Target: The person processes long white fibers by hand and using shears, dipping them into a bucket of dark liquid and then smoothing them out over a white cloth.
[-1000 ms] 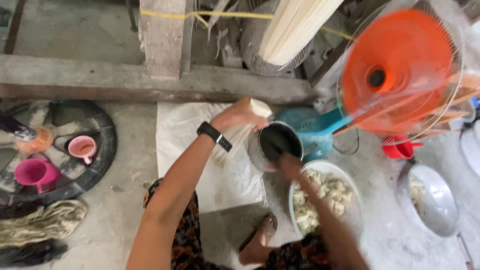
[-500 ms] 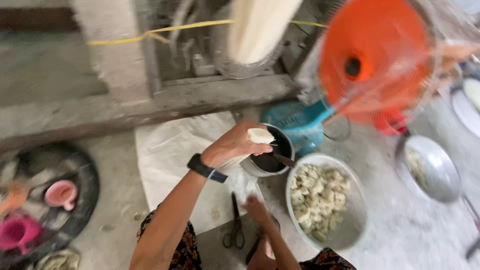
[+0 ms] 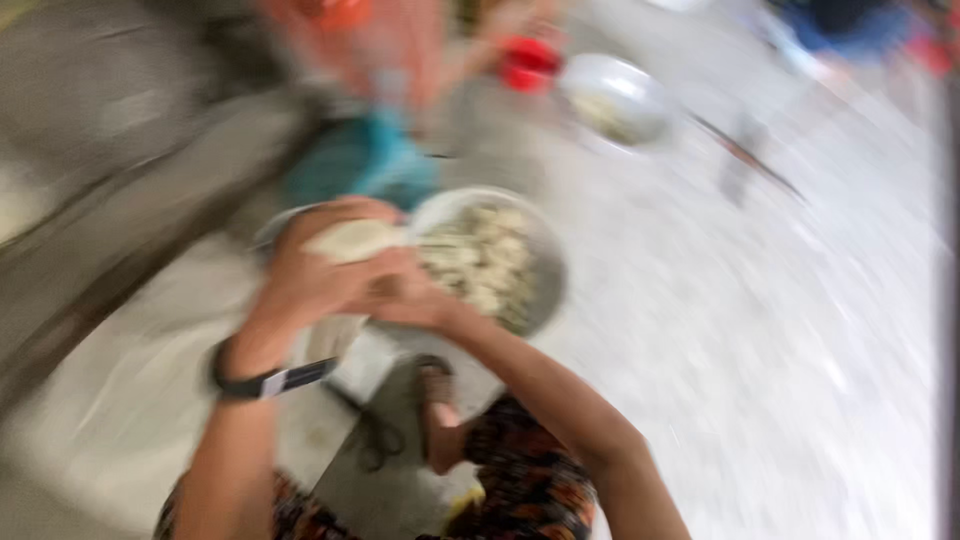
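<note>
With both hands meeting just in front of the round metal bowl of pale dough pieces (image 3: 490,262), the left hand (image 3: 315,275) cups a pale dough wrapper (image 3: 352,240) while the right hand (image 3: 415,300), grip unclear through blur, appears to fill it, calling for careful folding.

The whole view was smeared by motion. A pale grey speckled concrete floor (image 3: 760,330) filled the right side, evenly lit by soft daylight. A long grey concrete ledge (image 3: 120,260) ran slantwise across the upper left, with darker shadow above it. A pale sheet (image 3: 110,420) lay spread on the floor at lower left. At the top stood a blurred orange shape (image 3: 350,30), a teal object (image 3: 370,165) below it and something small and red (image 3: 530,60) beside it. A dark vertical band (image 3: 952,300) edged the far right.
</note>
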